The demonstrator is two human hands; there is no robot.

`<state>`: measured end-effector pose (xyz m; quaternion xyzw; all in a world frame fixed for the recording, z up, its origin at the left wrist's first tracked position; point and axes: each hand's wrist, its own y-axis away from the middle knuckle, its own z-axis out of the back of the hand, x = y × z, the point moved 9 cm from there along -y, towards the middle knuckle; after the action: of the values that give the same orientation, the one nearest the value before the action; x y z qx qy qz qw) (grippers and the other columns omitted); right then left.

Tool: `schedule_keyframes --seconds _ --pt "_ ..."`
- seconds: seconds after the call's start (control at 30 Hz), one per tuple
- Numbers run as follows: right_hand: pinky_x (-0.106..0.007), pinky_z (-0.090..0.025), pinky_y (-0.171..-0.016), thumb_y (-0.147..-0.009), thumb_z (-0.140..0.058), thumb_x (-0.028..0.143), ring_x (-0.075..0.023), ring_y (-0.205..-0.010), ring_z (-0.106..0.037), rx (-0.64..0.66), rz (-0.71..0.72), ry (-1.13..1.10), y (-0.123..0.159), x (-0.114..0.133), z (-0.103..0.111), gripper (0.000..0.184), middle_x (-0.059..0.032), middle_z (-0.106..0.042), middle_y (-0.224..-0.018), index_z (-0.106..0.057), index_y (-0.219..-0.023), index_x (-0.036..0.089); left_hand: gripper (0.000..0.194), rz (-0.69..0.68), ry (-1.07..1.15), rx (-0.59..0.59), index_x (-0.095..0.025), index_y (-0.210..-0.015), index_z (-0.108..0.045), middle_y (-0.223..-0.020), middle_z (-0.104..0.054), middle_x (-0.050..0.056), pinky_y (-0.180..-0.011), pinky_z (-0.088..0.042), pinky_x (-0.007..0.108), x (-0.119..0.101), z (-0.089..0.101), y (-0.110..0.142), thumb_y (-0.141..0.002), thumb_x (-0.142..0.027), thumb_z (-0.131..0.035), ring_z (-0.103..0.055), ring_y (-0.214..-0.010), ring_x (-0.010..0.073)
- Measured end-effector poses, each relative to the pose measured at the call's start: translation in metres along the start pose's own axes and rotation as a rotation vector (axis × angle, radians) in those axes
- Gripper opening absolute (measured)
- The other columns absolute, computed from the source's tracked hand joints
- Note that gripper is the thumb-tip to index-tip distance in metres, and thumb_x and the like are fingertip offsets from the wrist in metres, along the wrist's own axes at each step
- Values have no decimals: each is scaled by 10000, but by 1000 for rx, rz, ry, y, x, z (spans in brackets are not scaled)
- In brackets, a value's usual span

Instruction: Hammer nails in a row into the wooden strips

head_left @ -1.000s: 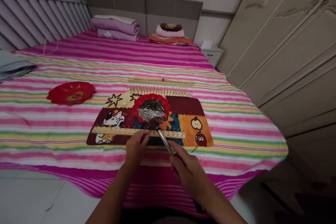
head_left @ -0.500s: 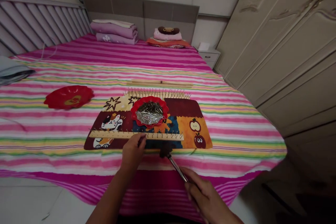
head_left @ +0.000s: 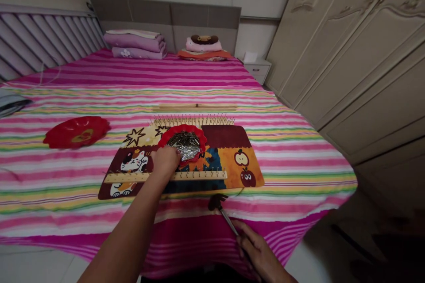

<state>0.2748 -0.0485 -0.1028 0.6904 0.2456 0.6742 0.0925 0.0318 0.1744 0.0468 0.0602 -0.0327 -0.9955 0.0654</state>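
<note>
Head view: we record, first, one left hand point(head_left: 166, 161), reaching across the front wooden strip point(head_left: 199, 175) to the near left side of a red dish point(head_left: 203, 138); its fingers are hidden by the back of the hand, so we cannot tell whether they are apart or together. Item, a heap of loose nails point(head_left: 190, 145) inside that dish, whose raised, scalloped rim presumably keeps them gathered and within easy reach. Item, one right hand point(head_left: 254, 247), fingers closed around the handle of a hammer point(head_left: 229, 221); the dark head points forward, clear of the mat's near edge, an arrangement we judge leaves the dish and strip free for the other hand. Item, the front strip, lying crosswise near the body, a row of nails standing along it. Item, a patterned mat point(head_left: 229, 137) beneath dish and strip, which we take to be protection for the striped bed point(head_left: 282, 150). Item, rear nail-studded strips point(head_left: 192, 120) along the mat's far edge, seemingly set back to leave room in front. Beyond these, plain wooden strips point(head_left: 212, 108), lying parallel. To the left, well apart from the mat, a red plate point(head_left: 76, 132). At the headboard, two stacks of folded bedding point(head_left: 136, 45).
</note>
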Motion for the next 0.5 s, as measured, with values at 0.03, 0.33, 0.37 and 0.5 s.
schedule_keyframes --seconds 0.03,0.33,0.37,0.5 --pt "-189 -161 -384 -833 -433 485 -71 -379 -249 1 2 -4 0 2 0 529 111 -332 -474 -461 -1254 166 230 26 -19 25 -200 -799 -699 -951 -696 123 -795 -385 413 -1 -2 -3 -741 -277 -490 -606 -942 302" --pt "-185 -191 -371 -807 -485 498 -72 -376 -257 -6 -9 11 -1 3 3 523 94 -361 -473 -516 -1228 189 174 75 22 161 -190 -707 -678 -898 -706 135 -702 -416 363 9 0 -14 -651 -274 -537 -628 -884 295" --pt "-187 -208 -371 -801 -492 500 -75 -376 -277 -9 -6 21 -1 3 3 522 87 -381 -477 -526 -1223 194 176 66 47 162 -196 -698 -674 -859 -706 122 -670 -419 339 13 2 -14 -654 -296 -536 -632 -856 281" --pt "-191 -240 -377 -800 -488 505 -84 -394 -325 -26 4 32 0 3 5 530 72 -429 -509 -520 -1237 207 187 41 87 107 -214 -705 -664 -785 -702 92 -635 -411 302 23 8 -11 -679 -329 -519 -635 -812 248"
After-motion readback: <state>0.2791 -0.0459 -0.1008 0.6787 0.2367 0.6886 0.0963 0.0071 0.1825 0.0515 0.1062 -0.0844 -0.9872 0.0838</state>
